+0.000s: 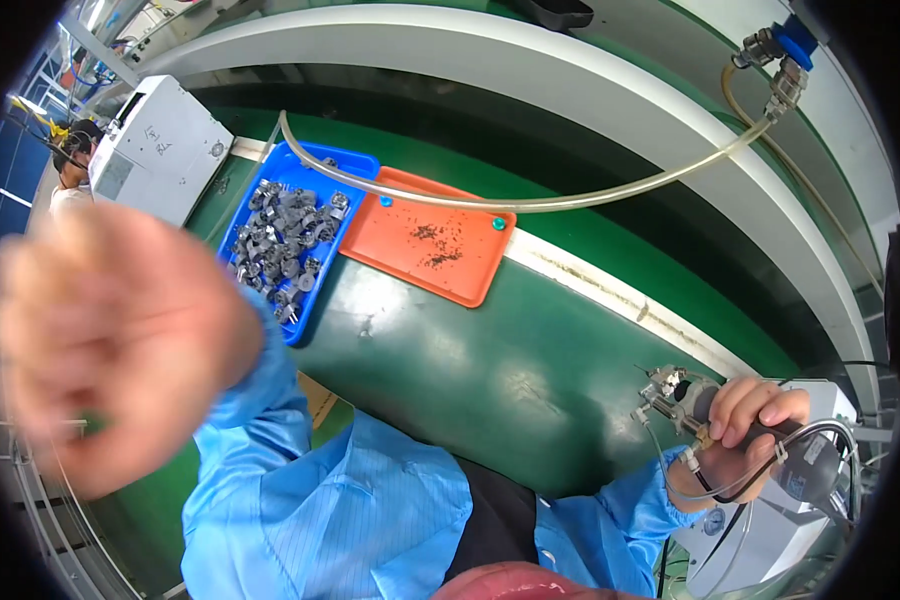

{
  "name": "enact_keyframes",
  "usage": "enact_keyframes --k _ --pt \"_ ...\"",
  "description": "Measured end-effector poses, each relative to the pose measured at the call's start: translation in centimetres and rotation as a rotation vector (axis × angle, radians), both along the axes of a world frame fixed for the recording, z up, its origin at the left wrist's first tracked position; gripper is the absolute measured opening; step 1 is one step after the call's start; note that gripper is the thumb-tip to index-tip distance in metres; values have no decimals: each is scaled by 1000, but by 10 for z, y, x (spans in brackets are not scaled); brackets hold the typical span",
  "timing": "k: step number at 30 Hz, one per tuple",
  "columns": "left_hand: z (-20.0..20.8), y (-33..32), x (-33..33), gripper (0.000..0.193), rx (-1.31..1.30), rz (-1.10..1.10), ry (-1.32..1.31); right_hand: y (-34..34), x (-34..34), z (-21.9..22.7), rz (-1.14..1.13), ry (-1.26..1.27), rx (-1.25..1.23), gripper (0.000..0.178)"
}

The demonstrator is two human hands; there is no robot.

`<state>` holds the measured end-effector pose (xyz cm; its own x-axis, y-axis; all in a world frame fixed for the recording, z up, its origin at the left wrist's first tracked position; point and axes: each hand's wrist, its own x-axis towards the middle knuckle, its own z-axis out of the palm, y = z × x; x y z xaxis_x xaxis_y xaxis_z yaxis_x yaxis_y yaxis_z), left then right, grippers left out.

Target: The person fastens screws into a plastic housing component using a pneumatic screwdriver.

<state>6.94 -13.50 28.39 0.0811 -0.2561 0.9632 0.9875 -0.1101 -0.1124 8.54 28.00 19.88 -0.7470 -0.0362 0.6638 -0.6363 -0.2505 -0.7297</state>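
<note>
My right hand (750, 425) is wrapped round the dark body of a power screwdriver (705, 400) at the right. Metal fittings cluster at the tool's front end, and thin tubes and a black cable run along it. My left hand (120, 340) is raised close to the camera at the left, smeared by motion, so its fingers cannot be made out. Beyond it lies a blue tray (355, 160) heaped with small dark grey parts (285, 235), some with metal prongs. An orange tray (390, 265) beside it carries scattered tiny dark pieces, probably screws (435, 240).
Both trays rest on a green worktop (440, 370). A clear hose (570, 205) arcs above them from metal fittings (785, 75). A white machine box (160, 150) stands far left, another box (760, 540) near right. Another person (73, 170) is in the left background.
</note>
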Motion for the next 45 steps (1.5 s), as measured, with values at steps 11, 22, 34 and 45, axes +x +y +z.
enact_keyframes --k 11,22,34,45 --pt "-228 -93 -226 39 -1076 1232 -918 -17 -2 -7 -54 -22 -27 37" --pt "-303 -209 -339 62 -1067 1140 -1480 -16 -4 -12 -149 -85 -122 36" --pt "-211 -64 -258 30 -1079 718 -1171 -1 -5 -8 -77 -34 -1 33" --pt "-212 161 -62 20 -1330 -19 -827 15 7 -1 126 -94 109 39"
